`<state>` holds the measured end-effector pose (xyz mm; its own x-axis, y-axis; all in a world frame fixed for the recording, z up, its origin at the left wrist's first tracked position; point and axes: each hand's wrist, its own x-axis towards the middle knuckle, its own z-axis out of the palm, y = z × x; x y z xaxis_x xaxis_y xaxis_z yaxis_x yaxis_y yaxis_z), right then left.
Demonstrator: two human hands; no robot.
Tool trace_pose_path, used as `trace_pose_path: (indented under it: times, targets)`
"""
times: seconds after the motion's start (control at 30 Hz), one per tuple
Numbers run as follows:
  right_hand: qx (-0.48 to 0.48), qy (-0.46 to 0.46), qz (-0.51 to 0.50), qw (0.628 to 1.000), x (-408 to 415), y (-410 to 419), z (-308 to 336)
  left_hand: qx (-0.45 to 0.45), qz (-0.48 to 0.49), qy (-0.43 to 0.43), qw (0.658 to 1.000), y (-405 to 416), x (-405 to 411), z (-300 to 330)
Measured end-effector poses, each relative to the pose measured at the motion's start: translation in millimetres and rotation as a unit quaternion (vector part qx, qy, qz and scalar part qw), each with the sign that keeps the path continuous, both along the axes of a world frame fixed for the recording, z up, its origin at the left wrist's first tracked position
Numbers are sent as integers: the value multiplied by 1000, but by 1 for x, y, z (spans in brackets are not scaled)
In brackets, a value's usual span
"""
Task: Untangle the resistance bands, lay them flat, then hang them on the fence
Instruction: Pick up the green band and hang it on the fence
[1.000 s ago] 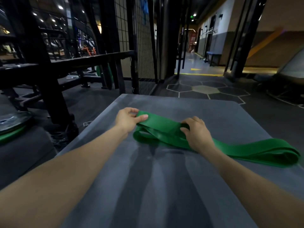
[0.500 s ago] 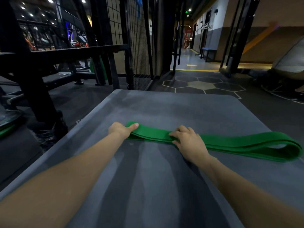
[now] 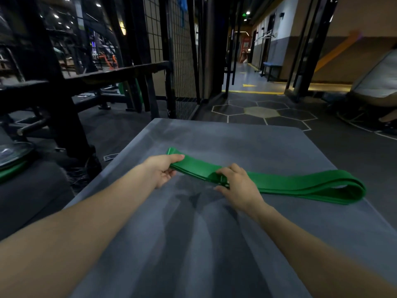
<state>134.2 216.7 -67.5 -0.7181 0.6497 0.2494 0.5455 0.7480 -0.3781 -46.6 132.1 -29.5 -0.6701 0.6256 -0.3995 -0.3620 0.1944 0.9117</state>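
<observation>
Hands grip the green band [image 3: 290,183]: left hand [image 3: 160,171] pinches its left end, right hand [image 3: 236,186] holds the middle, on a gray counter [image 3: 236,143] near a black fence [image 3: 182,61].

Two hands on show, the left hand [image 3: 161,169] and the right hand [image 3: 238,186]. One green resistance band [image 3: 300,184], doubled in layers, on one grey platform [image 3: 257,147]. Behind: one wire-mesh fence [image 3: 180,52], one blue bench [image 3: 271,68].
</observation>
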Motion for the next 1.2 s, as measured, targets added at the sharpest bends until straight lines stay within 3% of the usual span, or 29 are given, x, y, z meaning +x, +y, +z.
trace_pose_path:
  times: [0.13,0.4,0.5,0.63,0.77,0.93,1.1,1.2]
  targets:
    - [24,38,31,998,-13,-59,26,15,-19,-15,1000,-45,27,28]
    - [78,6,58,995,-36,-169,62,-11,18,19,1000,-146,36,65]
    - [60,29,57,996,-45,-193,69,46,39,28,998,-174,33,78]
    - [-13,78,4,997,-34,-187,73,111,-22,18,993,-192,44,72]
    - [-132,224,-59,964,-1,-154,73,29,-103,166,980,-175,65,34]
    - [-200,275,-119,933,38,-100,70,-73,-131,345,926,-128,104,-19]
    - [-214,277,-169,921,76,-57,52,-83,-149,400,901,-93,129,-47]
    - [-214,270,-213,914,94,-36,42,-61,-143,393,906,-80,136,-53]
